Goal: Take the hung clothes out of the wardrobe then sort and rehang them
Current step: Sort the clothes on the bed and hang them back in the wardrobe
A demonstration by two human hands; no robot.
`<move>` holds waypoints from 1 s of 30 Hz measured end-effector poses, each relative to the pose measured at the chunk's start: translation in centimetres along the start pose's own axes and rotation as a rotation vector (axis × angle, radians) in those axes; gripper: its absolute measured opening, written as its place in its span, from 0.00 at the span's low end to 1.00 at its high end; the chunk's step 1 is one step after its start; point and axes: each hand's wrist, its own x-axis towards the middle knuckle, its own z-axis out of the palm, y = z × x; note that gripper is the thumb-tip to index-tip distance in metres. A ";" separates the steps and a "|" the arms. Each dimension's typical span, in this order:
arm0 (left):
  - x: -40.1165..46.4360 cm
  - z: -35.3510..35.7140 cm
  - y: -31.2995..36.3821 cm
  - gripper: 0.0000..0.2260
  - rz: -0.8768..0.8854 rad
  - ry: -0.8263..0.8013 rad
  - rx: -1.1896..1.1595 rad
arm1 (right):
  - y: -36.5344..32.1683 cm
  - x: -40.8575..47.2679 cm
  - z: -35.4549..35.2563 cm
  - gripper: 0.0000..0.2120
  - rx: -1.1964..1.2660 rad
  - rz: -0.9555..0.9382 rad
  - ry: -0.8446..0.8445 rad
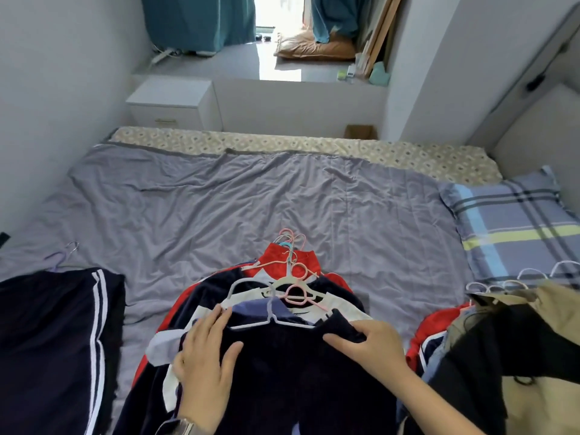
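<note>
A stack of clothes on hangers lies in the middle of the bed: a dark navy garment (282, 365) on a pale hanger (273, 318) is on top, with white, blue and red garments (301, 262) beneath. My left hand (204, 356) rests flat on the navy garment's left shoulder, fingers straight. My right hand (367, 340) pinches the fabric at its right shoulder. Pink and white hangers (295, 287) fan out above the collar.
Dark trousers with white stripes (62, 340) lie at the left on the grey sheet (251, 199). A second pile with a tan coat (518, 356) and several hangers sits at the right, below a plaid pillow (514, 224). A white nightstand (172, 103) stands beyond the bed.
</note>
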 end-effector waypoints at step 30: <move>-33.8 -29.6 11.0 0.06 -0.364 0.616 -0.062 | -21.8 -30.3 -12.7 0.19 0.031 -0.775 -0.483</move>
